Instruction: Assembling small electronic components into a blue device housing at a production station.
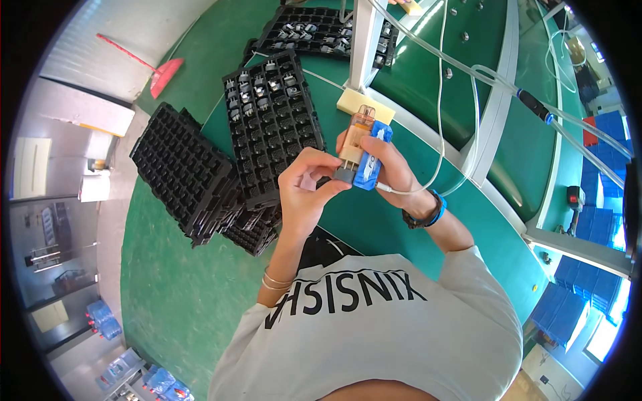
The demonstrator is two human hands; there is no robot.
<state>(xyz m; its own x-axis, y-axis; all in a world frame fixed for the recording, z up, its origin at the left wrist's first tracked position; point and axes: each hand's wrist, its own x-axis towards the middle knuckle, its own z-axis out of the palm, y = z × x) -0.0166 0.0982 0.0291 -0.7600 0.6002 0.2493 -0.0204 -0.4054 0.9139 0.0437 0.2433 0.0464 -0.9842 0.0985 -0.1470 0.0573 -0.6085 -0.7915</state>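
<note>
While one stack of black compartment trays point(180, 170) and one tray of silver parts point(273, 127) lie at left, the left hand point(304, 184), fingertips together, pinches one grey block point(345, 175).
Nearest that hand, the block sits at the near end of one blue-wrapped handheld device point(370, 160), long axis pointing away, leaning right; the right hand's point(393, 170) grip curls around it above the green worktop point(481, 230).

Grey block point(345, 174): partly covered by fingertips of left hand point(302, 184). Right hand point(394, 167): some fingers hidden behind blue-wrapped device point(372, 157). Metallic parts point(244, 93) in middle tray point(287, 147): too small to ID. Far tray point(314, 13): partly blocked by white post point(363, 50). Co-worker's hand point(400, 2): cut off at top edge. Blue bins point(607, 170), far right: clipped by lens rim.
</note>
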